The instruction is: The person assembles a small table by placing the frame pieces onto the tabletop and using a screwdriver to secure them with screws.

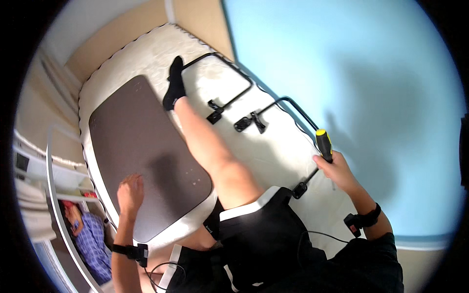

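Right hand: wrapped round the black-and-yellow screwdriver (324,145), butt up; looks like a carrying hold (333,167).
Left hand: half-curled, nothing seen in it; seems just above the board, shadow offset (130,194).
Board: brown, along the bed's left edge; flat, hole marks up, presumably for access (146,127).
Tube frames: black, by the wall-side edge, brackets inward; probably parked within reach (237,72) (303,113).
Outstretched leg: between board and frames (212,141).
Bed: carries everything (141,54).
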`<state>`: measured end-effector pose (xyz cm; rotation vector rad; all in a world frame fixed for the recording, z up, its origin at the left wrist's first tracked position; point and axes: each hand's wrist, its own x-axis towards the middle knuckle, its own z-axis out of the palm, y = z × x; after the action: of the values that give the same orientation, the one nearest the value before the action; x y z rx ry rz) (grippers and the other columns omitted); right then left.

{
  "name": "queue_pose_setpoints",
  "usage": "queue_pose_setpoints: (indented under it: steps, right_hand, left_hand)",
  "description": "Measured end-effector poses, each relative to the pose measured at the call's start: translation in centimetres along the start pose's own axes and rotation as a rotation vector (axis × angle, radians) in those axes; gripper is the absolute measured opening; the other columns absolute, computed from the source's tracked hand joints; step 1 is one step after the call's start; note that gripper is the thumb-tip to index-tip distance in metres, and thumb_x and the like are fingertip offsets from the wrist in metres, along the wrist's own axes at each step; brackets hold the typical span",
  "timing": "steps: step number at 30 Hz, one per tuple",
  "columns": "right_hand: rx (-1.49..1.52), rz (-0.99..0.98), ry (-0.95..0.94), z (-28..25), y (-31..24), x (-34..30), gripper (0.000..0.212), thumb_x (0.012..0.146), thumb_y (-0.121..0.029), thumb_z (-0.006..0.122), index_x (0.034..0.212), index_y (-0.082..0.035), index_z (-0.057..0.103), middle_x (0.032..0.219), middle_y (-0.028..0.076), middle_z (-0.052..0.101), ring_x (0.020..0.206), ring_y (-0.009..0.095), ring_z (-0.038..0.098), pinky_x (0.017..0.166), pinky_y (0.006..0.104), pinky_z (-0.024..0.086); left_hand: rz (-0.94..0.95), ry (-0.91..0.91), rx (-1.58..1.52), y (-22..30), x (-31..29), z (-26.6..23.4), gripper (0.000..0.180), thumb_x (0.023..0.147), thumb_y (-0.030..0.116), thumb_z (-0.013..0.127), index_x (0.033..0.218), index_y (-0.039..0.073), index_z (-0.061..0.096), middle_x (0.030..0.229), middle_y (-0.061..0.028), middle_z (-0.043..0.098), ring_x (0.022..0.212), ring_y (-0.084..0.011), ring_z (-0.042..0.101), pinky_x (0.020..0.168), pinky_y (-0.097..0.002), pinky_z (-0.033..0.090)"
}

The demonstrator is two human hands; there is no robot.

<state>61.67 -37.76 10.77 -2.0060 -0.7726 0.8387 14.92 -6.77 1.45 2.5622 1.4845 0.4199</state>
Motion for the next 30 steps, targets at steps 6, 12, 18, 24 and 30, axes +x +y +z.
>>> queue_pose_setpoints:
  steps: [6,12,18,24,30]
  right_hand:
    - [0.062,0.455,0.188,-3.2,16.0,-7.3,0.034,0.091,-0.032,0.064,0.074,-0.004,0.054,0.056,0.000,0.050,0.050,0.011,0.052,0.047,0.0262,0.039]
    - [-0.288,0.222,0.245,-2.1,27.6,-13.4,0.032,0.088,-0.028,0.067,0.076,-0.001,0.056,0.058,0.005,0.053,0.054,0.015,0.051,0.053,0.0334,0.043]
    - [-0.195,0.212,0.243,-2.4,26.5,-12.7,0.026,0.087,-0.022,0.067,0.077,-0.001,0.056,0.056,0.007,0.055,0.050,0.017,0.053,0.051,0.0337,0.044]
    - [-0.132,0.256,0.185,-2.8,26.6,-12.5,0.026,0.088,-0.021,0.067,0.077,-0.001,0.057,0.057,0.005,0.058,0.050,0.015,0.057,0.050,0.0313,0.046]
    - [-0.126,0.318,0.244,-2.3,26.2,-12.2,0.023,0.085,-0.013,0.066,0.071,-0.002,0.052,0.058,0.000,0.051,0.054,0.008,0.047,0.050,0.0274,0.039]
  left_hand:
    - [0.474,-0.014,-0.328,19.1,6.1,-0.6,0.013,0.085,0.006,0.062,0.095,-0.001,0.066,0.095,-0.0174,0.067,0.088,-0.0354,0.065,0.080,-0.0393,0.051]
    - [0.898,-0.291,-0.094,29.2,14.4,6.8,0.016,0.087,0.007,0.056,0.100,0.002,0.063,0.094,-0.0137,0.064,0.090,-0.0340,0.062,0.081,-0.0434,0.049]
    - [0.451,-0.484,-0.033,32.9,19.7,14.1,0.028,0.091,0.019,0.058,0.111,0.001,0.060,0.106,-0.0198,0.065,0.100,-0.0371,0.062,0.086,-0.0427,0.048]
    - [0.199,-0.668,-0.299,32.4,21.2,16.9,0.024,0.092,0.018,0.059,0.106,-0.001,0.066,0.089,-0.0136,0.068,0.081,-0.0221,0.063,0.076,-0.0338,0.049]
    - [0.002,-0.677,-0.556,30.1,20.7,12.1,0.027,0.097,0.024,0.057,0.110,0.002,0.064,0.081,0.0024,0.058,0.075,-0.0061,0.049,0.069,-0.0225,0.041]
